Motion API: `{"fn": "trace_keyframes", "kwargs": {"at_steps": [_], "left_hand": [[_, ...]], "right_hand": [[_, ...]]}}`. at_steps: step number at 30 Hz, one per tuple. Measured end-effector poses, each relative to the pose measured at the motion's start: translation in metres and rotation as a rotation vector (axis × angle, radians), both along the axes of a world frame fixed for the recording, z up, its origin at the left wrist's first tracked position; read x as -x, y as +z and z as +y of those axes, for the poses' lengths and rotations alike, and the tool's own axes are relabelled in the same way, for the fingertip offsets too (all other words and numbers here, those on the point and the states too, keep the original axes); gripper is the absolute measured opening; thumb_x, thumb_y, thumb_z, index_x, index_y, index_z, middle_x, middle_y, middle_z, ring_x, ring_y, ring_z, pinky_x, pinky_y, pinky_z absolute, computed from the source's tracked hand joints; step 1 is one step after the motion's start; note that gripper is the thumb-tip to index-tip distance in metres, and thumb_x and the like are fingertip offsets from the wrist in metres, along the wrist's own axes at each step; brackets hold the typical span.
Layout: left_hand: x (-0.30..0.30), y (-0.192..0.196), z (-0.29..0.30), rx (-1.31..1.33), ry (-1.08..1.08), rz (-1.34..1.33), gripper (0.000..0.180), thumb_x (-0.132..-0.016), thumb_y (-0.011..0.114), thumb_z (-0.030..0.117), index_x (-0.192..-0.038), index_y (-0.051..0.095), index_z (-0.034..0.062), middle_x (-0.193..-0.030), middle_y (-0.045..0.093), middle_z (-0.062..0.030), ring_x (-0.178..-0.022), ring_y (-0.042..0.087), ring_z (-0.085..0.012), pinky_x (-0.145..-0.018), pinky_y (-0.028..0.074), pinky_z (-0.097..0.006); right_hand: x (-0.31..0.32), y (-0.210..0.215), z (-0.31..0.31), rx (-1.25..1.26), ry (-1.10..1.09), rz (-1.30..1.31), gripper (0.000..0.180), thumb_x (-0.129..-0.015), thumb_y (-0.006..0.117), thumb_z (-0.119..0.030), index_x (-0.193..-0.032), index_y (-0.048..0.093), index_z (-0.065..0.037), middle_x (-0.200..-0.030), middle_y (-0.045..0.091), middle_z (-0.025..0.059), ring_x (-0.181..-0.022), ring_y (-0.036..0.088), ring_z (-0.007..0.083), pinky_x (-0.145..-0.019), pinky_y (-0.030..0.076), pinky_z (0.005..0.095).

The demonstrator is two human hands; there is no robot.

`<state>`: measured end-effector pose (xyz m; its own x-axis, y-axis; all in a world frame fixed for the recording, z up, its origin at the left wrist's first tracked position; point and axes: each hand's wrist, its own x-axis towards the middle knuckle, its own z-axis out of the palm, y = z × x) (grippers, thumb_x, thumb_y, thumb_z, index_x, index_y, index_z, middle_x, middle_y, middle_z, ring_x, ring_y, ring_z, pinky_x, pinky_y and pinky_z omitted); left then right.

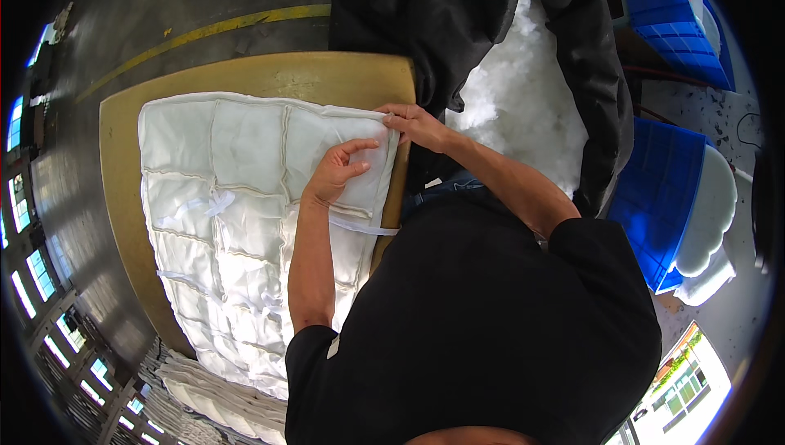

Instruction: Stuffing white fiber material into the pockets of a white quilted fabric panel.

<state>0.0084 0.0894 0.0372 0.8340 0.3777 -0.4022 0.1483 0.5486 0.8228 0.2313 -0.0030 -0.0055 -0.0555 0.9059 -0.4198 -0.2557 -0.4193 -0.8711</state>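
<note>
A white quilted cover, sewn into a grid of square pockets, lies spread on a brownish-yellow table. At its far right corner, the fingers of my right hand are pinched on the edge. My left hand hovers over or rests on the corner pocket, thumb and fingers apart, holding nothing. Whether its fingertips touch the cloth I cannot tell. Thin white ribbons lie across several pockets, and a white strap sticks out at the right edge.
To the right of the table, a large black bag gapes around loose white fluffy filling. Blue crates holding white material stand farther right. Stacked pale quilted pieces lie at the lower left. A yellow line crosses the dark floor.
</note>
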Motion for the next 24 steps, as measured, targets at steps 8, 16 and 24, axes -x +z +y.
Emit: {"fn": "trace_keyframes", "kwargs": {"at_steps": [8,16,24], "left_hand": [[0.009,0.016,0.005,-0.038,0.126,0.217,0.033,-0.091,0.067,0.002,-0.124,0.067,0.0022,-0.119,0.066,-0.004,-0.104,0.062,-0.0108,-0.093,0.05,-0.026],[-0.015,0.022,0.01,0.033,0.061,0.102,0.047,-0.091,0.066,0.0,-0.136,0.055,-0.0011,-0.127,0.061,-0.0061,-0.107,0.06,-0.0129,-0.089,0.055,-0.028],[0.002,0.033,0.015,0.031,0.199,0.338,0.043,-0.089,0.07,0.003,-0.13,0.058,-0.0022,-0.115,0.065,-0.0053,-0.104,0.061,-0.0121,-0.09,0.053,-0.027]], "right_hand": [[-0.002,0.0,0.002,0.069,-0.024,0.125,0.037,-0.105,0.048,-0.025,-0.135,0.059,-0.006,-0.114,0.066,0.0068,-0.103,0.063,0.0168,-0.088,0.056,0.0351],[0.0,0.0,0.001,0.024,-0.035,0.072,0.037,-0.105,0.047,-0.024,-0.134,0.059,-0.005,-0.112,0.066,0.0075,-0.103,0.063,0.0183,-0.089,0.056,0.0362],[0.001,0.001,0.0,0.022,-0.074,0.086,0.037,-0.106,0.048,-0.028,-0.134,0.06,-0.007,-0.108,0.065,0.0016,-0.099,0.06,0.0107,-0.083,0.054,0.0288]]}}
